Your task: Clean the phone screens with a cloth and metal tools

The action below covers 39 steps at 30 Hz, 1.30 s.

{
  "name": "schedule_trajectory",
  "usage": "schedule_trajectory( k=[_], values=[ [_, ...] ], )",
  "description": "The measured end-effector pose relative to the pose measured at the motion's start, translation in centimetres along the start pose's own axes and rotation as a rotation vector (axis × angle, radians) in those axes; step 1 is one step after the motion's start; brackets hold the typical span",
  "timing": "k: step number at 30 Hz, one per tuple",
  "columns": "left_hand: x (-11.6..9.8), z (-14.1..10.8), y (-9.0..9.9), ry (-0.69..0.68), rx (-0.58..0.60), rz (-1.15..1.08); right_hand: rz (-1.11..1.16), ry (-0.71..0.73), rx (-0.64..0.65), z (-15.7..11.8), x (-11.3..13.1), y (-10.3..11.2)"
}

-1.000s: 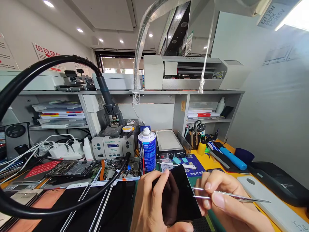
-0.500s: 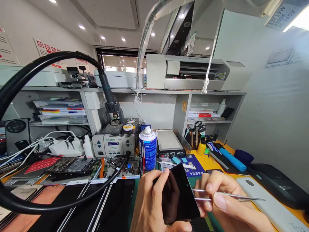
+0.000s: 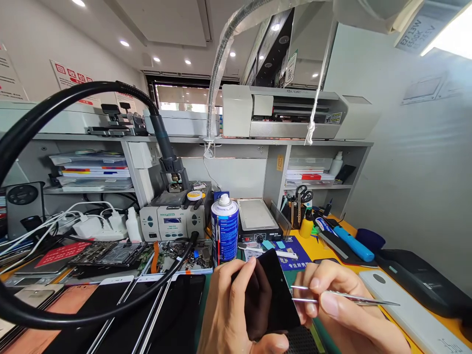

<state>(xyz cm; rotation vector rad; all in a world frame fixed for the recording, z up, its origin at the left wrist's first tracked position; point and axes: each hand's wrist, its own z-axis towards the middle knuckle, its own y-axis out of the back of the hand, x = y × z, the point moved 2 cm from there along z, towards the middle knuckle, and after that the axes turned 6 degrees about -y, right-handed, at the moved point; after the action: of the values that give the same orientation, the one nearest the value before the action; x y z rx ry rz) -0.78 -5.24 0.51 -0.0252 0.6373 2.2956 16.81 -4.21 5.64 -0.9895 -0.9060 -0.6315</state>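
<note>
A grey shelf [image 3: 239, 141] runs along the back of the bench, with a long machine [image 3: 236, 113] on top. Its left compartment holds stacked clear boxes [image 3: 92, 158] with booklets [image 3: 94, 173] between them; what the boxes contain is too small to tell. The right compartment holds a clear case [image 3: 309, 162] above more booklets [image 3: 311, 176], with a white bottle [image 3: 337, 164] upright beside them.

On the bench, a shallow tray [image 3: 204, 270] is crowded with small parts [image 3: 201, 253], among them a blue piece and an orange strip at its left side. Just behind its right end stands a blue can [image 3: 224, 233], white cap on. A round tub [image 3: 195, 195] with a yellow label sits on the grey station [image 3: 180, 223]; its contents are hidden. Scissors [image 3: 304, 193] stand handles-up in a dark holder [image 3: 298, 216], near a yellow bottle [image 3: 306, 227]. The inside of the dark blue bowl [image 3: 370, 238] farther right cannot be made out.

At the front, the left hand [image 3: 226, 305] grips a black phone [image 3: 273, 300], tilted, fingers wrapped over its left edge. The right hand [image 3: 344, 317] pinches tweezers [image 3: 361, 298] between thumb and forefinger; their tips are parted at the phone's right edge, and whether they touch it I cannot tell.
</note>
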Motion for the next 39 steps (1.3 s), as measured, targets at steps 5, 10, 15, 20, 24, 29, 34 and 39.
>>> schedule_trajectory(
  k=[5,10,15,20,24,29,34,39],
  values=[
    [0.2,-0.5,-0.4,0.045,-0.007,-0.047,-0.006,0.012,0.019,0.0,-0.2,0.3],
    [0.1,0.0,0.1,-0.004,-0.009,-0.011,-0.026,0.024,0.087,0.0,-0.3,0.6],
    [0.0,0.4,0.3,-0.026,-0.008,0.044,-0.007,0.034,0.020,-0.1,-0.1,0.1],
    [0.0,0.6,0.5,-0.077,0.017,0.074,-0.012,0.020,-0.053,0.0,0.2,0.6],
    [0.4,1.3,1.4,-0.185,0.078,0.118,-0.249,0.100,-0.136,0.2,0.7,2.3],
    [1.4,1.9,2.8,-0.351,0.203,0.260,-0.677,-0.039,-0.055,0.7,1.1,2.7],
    [1.9,2.9,3.8,-0.463,0.263,0.352,-0.457,-0.297,0.114,0.9,-0.2,1.7],
    [2.2,3.5,4.3,-0.495,0.309,0.403,-0.233,-0.477,0.093,0.8,-1.3,1.8]
  ],
)
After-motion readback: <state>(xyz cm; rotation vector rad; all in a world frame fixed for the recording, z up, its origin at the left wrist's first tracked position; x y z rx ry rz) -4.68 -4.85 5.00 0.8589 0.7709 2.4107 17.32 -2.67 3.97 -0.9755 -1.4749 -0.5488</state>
